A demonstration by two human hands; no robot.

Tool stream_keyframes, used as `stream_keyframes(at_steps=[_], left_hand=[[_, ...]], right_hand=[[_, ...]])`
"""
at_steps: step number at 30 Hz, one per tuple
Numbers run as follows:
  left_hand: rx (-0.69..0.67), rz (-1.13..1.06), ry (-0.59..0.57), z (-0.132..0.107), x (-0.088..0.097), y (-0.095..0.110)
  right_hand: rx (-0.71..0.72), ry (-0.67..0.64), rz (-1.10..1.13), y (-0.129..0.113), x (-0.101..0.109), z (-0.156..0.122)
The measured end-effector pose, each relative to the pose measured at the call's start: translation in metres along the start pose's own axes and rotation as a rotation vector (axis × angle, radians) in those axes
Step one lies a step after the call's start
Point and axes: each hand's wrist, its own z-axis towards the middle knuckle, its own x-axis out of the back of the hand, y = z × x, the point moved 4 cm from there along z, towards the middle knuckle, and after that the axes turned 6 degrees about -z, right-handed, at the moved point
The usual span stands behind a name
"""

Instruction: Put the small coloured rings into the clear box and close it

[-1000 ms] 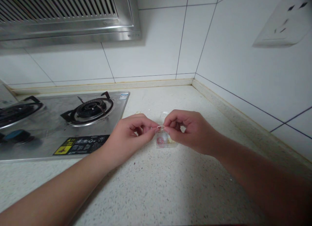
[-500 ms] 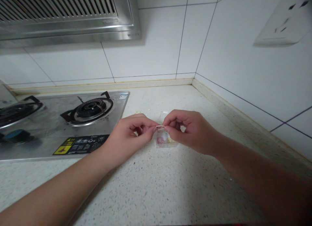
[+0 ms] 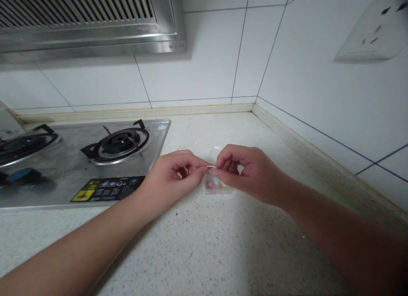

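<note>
Both hands meet over the speckled countertop (image 3: 204,245). My left hand (image 3: 170,181) and my right hand (image 3: 247,170) each pinch the top edge of a small clear plastic packet (image 3: 214,184) between thumb and fingertips. The packet holds something red and white and something pale yellow; I cannot make out what. Its lower part hangs just above or on the counter between the hands. The fingers of both hands are curled closed.
A steel gas hob (image 3: 83,160) with two burners lies at the left, a range hood (image 3: 86,19) above it. Tiled walls close the back and the right side, with a wall socket (image 3: 372,32) at the upper right.
Almost nothing has changed: both hands stay pinched on the packet's top edge, with only slight finger movement.
</note>
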Motion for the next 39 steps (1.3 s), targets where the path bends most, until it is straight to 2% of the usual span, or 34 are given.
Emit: stream_keyframes(at_steps=[24, 39], left_hand=[[-0.015, 0.007, 0.0, 0.0003, 0.002, 0.0024], [0.002, -0.007, -0.003, 0.0009, 0.0023, 0.0004]], right_hand=[[0.008, 0.006, 0.085, -0.0047, 0.0009, -0.0015], [0.004, 0.015, 0.049, -0.0042, 0.0011, 0.0001]])
